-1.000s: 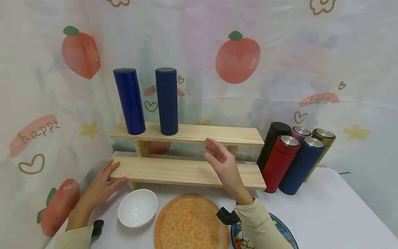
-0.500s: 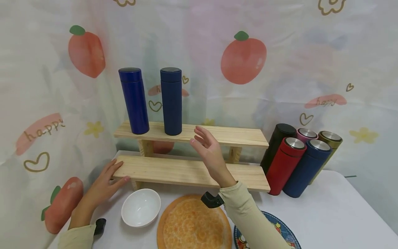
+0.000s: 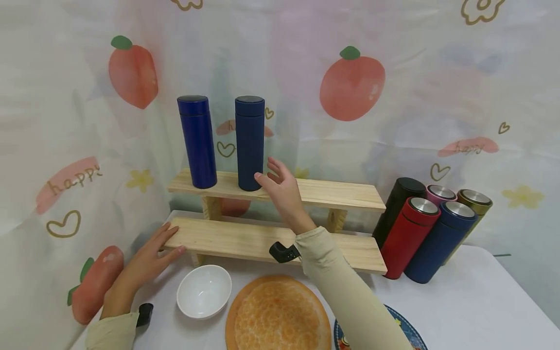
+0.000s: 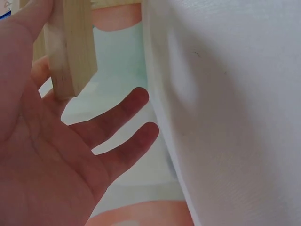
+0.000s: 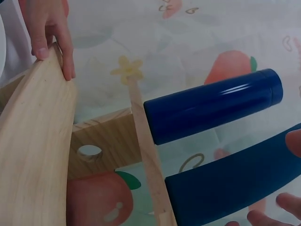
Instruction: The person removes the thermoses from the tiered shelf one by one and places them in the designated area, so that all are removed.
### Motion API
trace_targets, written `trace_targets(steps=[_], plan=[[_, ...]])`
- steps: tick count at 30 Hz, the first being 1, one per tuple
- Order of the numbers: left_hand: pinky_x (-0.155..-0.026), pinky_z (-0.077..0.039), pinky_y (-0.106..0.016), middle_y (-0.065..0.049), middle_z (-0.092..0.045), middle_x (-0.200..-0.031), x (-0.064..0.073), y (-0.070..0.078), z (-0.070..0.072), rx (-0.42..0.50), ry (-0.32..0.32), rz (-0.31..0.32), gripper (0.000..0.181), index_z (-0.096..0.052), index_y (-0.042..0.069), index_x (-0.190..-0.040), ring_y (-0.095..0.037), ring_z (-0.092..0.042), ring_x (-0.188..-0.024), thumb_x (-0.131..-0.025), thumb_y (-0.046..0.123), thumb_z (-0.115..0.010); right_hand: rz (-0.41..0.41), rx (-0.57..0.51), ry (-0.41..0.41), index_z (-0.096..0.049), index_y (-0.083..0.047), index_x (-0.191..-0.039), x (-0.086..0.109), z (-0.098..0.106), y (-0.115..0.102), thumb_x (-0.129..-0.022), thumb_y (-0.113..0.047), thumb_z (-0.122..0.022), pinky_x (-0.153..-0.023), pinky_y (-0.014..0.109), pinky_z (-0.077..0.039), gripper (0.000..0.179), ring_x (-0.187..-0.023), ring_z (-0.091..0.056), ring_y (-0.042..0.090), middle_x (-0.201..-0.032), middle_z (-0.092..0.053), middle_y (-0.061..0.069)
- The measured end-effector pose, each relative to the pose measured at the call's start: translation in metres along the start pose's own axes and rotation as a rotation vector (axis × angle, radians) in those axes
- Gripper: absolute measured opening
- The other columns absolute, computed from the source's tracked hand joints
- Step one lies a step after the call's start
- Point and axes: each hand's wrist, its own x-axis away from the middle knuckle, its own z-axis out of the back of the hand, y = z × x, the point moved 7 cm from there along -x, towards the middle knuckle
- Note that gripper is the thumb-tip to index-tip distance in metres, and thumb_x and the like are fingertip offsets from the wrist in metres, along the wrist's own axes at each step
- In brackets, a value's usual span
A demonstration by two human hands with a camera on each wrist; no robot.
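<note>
The word "happy" is printed legibly twice on the backdrop; a third lettered patch is partly covered by the matte navy bottle, which is stood on the upper shelf beside the glossy blue bottle. Near its base the right hand is held, fingers parted; contact cannot be confirmed. The lower shelf's left end is touched by the left hand, fingers extended.

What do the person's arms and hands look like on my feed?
The left sleeve and right sleeve are plain, pale cream and wrist-length. Black devices show at both wrists. The left hand and right hand are gloveless, with no rings visible.
</note>
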Motion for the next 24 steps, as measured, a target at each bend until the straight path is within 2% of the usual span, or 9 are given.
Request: trace_targets(steps=[6,14,18,24], plan=[[-0.113,-0.027,-0.08,-0.031,-0.018,-0.172,-0.001,0.001,0.004,-0.004,-0.007,0.013,0.084,-0.036,0.002,-0.164,-0.061,-0.024,-0.151,-0.104,0.051,-0.067,-0.036,-0.008,0.006,-0.04,-0.011,-0.165,-0.016,-0.011,-0.005,-0.102,-0.022,-0.072,-0.119,0.048,-0.041,0.072,-0.152,-0.038,0.036,-0.168,-0.04,0.012],[-0.115,-0.027,-0.078,-0.03,-0.018,-0.173,-0.001,-0.001,0.002,0.0,-0.006,0.023,0.085,-0.036,0.002,-0.164,-0.059,-0.023,-0.153,-0.104,0.053,-0.067,-0.068,0.011,0.031,-0.027,-0.009,-0.17,-0.043,-0.015,-0.005,-0.1,-0.022,-0.075,-0.124,0.05,-0.034,0.086,-0.157,-0.027,0.039,-0.173,-0.029,0.012],[-0.114,-0.028,-0.079,-0.03,-0.018,-0.173,-0.002,0.0,0.002,-0.002,-0.005,0.024,0.086,-0.035,0.002,-0.165,-0.059,-0.024,-0.152,-0.104,0.053,-0.067,-0.078,0.02,0.051,-0.029,-0.01,-0.169,-0.052,-0.013,-0.006,-0.098,-0.02,-0.078,-0.122,0.05,-0.037,0.087,-0.155,-0.031,0.038,-0.172,-0.031,0.012],[-0.116,-0.026,-0.078,-0.03,-0.018,-0.173,-0.002,0.0,0.001,0.016,0.0,0.024,0.083,-0.036,0.001,-0.164,-0.058,-0.023,-0.153,-0.105,0.051,-0.067,-0.076,0.042,0.062,-0.036,-0.009,-0.166,-0.061,-0.017,-0.004,-0.097,-0.013,-0.079,-0.117,0.05,-0.043,0.081,-0.146,-0.046,0.036,-0.167,-0.039,0.013]])
